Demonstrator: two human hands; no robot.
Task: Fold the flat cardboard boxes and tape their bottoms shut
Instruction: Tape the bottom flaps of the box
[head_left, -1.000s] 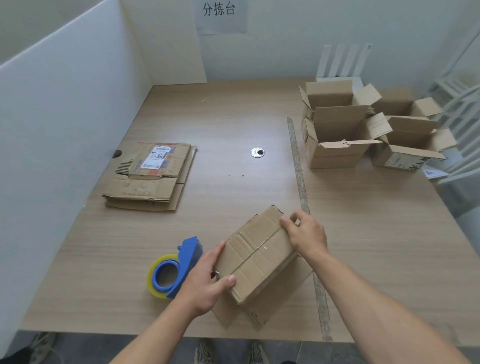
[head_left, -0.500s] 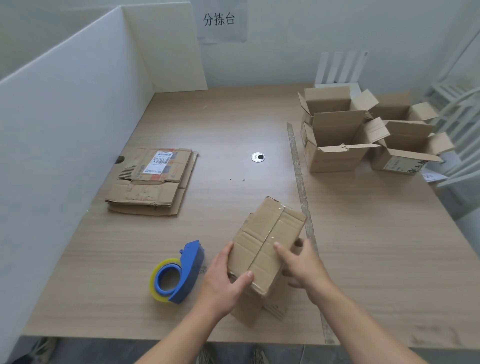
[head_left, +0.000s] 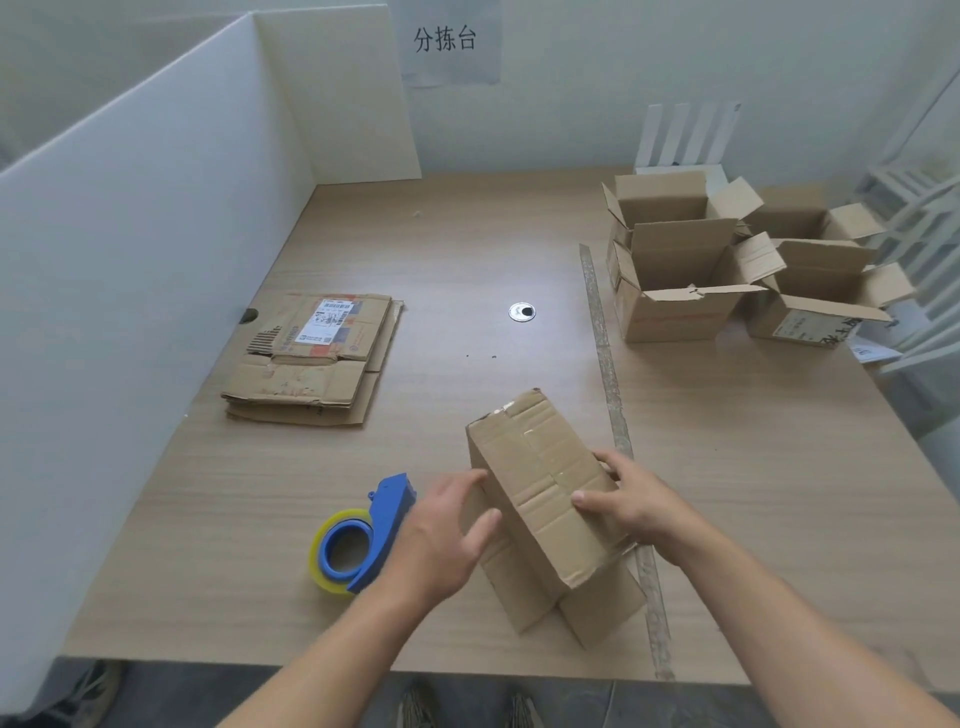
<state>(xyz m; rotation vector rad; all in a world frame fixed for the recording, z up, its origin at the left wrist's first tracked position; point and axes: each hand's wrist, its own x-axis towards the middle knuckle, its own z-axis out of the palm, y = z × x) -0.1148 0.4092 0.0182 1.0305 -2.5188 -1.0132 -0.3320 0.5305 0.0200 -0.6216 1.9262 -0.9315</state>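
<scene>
Left hand (head_left: 447, 530): fingers straight and spread, laid flat against the left wall of the box (head_left: 540, 483), thumb apart. Right hand (head_left: 634, 499): grips the box's right edge, thumb pressed on the top face, fingers curled round the far side.

The box sits between both hands, tilted, its closed flap face up with a seam along it. Its loose flaps splay on the table (head_left: 467, 249) toward the person.

Just left of the left hand: blue tape dispenser (head_left: 382, 525) holding a yellowish roll.

Farther ahead-left: flat cardboard stack (head_left: 317, 358). The top sheet carries a white shipping label (head_left: 327, 322) with barcodes, print too small to read.

Well ahead-right of the right hand: folded boxes (head_left: 675, 270), flaps open. One has a label and dark writing, illegible.

Wall beyond: paper sign (head_left: 445, 39) reading "分拣台".
</scene>
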